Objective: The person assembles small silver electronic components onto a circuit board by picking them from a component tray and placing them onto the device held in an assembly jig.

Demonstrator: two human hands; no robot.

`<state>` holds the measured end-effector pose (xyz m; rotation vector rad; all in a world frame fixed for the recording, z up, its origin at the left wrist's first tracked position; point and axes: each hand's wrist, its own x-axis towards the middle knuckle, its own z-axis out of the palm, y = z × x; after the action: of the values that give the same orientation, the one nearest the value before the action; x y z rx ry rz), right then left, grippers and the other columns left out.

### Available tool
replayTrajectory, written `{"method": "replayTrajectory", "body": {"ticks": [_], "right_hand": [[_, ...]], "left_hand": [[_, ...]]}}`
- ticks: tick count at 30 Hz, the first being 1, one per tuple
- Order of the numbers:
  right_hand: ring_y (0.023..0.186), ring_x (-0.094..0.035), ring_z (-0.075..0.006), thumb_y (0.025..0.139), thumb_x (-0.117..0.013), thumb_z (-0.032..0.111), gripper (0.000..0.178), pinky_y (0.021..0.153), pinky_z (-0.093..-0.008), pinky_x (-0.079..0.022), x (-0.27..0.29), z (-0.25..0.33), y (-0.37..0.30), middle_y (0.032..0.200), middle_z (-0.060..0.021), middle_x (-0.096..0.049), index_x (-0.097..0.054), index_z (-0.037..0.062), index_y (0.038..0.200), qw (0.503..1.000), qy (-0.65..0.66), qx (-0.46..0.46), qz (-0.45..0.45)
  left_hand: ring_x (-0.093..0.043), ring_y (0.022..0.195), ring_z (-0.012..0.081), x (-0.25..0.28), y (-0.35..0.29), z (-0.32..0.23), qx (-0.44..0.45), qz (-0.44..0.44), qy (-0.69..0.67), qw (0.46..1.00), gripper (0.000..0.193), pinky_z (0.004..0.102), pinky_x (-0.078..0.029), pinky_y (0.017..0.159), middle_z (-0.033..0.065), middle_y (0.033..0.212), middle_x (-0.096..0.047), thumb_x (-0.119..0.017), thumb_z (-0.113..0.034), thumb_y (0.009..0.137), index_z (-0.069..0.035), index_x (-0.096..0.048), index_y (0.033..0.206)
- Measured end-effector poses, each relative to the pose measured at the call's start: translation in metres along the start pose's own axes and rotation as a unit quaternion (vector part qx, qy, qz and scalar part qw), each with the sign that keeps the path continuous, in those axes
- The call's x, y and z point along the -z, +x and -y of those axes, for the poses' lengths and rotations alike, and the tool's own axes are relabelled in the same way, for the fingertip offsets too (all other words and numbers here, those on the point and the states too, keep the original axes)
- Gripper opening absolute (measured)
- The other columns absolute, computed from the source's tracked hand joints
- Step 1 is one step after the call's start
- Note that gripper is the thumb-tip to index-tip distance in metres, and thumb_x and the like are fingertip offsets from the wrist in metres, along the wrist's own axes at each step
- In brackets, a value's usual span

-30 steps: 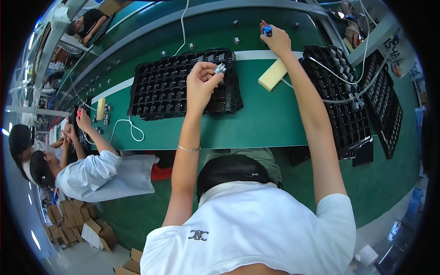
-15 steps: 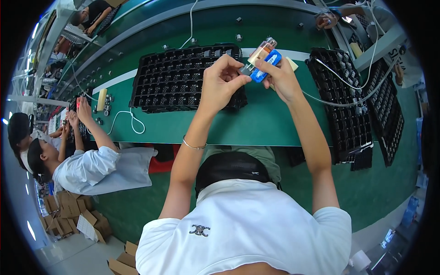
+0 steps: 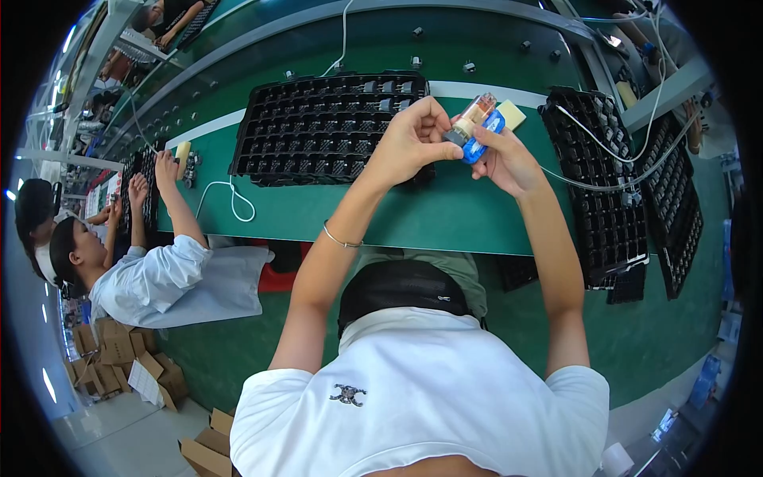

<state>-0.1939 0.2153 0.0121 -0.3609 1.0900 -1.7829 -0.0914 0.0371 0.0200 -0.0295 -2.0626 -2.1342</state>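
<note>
Pinching grey part (image 3: 454, 137), left fingers (image 3: 443, 152); right fingers (image 3: 493, 138) gripping blue tool (image 3: 474, 149); near black tray's (image 3: 306, 137) edge

A blue device (image 3: 474, 149) with a clear, amber-and-cream barrel (image 3: 475, 114) is held tilted, its clear tip pointed toward one o'clock; a small grey part (image 3: 455, 137), partly hidden, is held at its eight-o'clock end.

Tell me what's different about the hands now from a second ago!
The right hand came back from the far side of the table, still holding the blue tool. The left hand moved rightward, bringing its small grey part up to the tool. Nothing looks let go. The middle black tray and yellow block stayed put.
</note>
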Motion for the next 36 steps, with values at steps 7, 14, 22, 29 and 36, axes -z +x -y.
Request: {"method": "replayTrajectory", "body": {"ticks": [7, 14, 22, 29, 36], "right_hand": [[0.064, -0.06, -0.0096, 0.085, -0.072, 0.022, 0.031, 0.055, -0.0234, -0.048, 0.041, 0.031, -0.003, 0.082, -0.004, -0.066, -0.062, -0.0003, 0.104, 0.869, -0.399, 0.169, -0.24], [0.065, -0.062, -0.0271, 0.079, -0.073, 0.033, 0.036, 0.062, -0.0356, -0.049, 0.059, -0.003, 0.013, 0.078, -0.0132, -0.062, -0.062, 0.0034, 0.097, 0.638, -0.639, 0.272, -0.334], [0.071, -0.064, -0.0298, 0.078, -0.073, 0.033, 0.038, 0.065, -0.0379, -0.05, 0.064, -0.009, 0.014, 0.082, -0.0133, -0.064, -0.063, 0.003, 0.1, 0.652, -0.608, 0.283, -0.353], [0.079, -0.066, -0.031, 0.077, -0.074, 0.033, 0.043, 0.069, -0.0377, -0.052, 0.065, -0.009, 0.015, 0.092, -0.0144, -0.066, -0.064, 0.0027, 0.106, 0.653, -0.616, 0.261, -0.356], [0.068, -0.064, -0.0271, 0.077, -0.074, 0.033, 0.039, 0.063, -0.0355, -0.051, 0.07, -0.014, 0.017, 0.082, -0.0113, -0.064, -0.065, 0.0041, 0.101, 0.648, -0.607, 0.278, -0.366]], "left_hand": [[-0.066, 0.072, 0.0318, 0.071, 0.018, -0.023, 0.022, -0.227, 0.616, 0.754, 0.052, 0.0395, -0.053, 0.063, 0.0163, 0.075, -0.066, -0.077, -0.051, 0.072, -0.002, -0.065, 0.082], [-0.068, 0.078, 0.0336, 0.104, 0.049, 0.002, 0.151, -0.186, 0.679, 0.694, 0.05, 0.0424, -0.055, 0.071, 0.016, 0.08, -0.07, -0.071, -0.053, 0.076, -0.003, -0.072, 0.081], [-0.067, 0.076, 0.0347, 0.092, 0.045, -0.003, 0.061, -0.266, 0.605, 0.748, 0.03, 0.0441, -0.053, 0.07, 0.0145, 0.078, -0.068, -0.071, -0.032, 0.074, -0.003, -0.064, 0.08], [-0.064, 0.067, 0.028, 0.086, 0.041, -0.003, -0.024, -0.257, 0.422, 0.869, 0.025, 0.0359, -0.051, 0.065, 0.0113, 0.072, -0.064, -0.071, -0.021, 0.074, -0.002, -0.061, 0.087], [-0.062, 0.075, 0.0259, 0.083, 0.048, 0.003, -0.021, -0.1, 0.456, 0.884, 0.032, 0.0361, -0.049, 0.068, 0.0096, 0.08, -0.063, -0.073, -0.023, 0.075, -0.003, -0.063, 0.098]]}}
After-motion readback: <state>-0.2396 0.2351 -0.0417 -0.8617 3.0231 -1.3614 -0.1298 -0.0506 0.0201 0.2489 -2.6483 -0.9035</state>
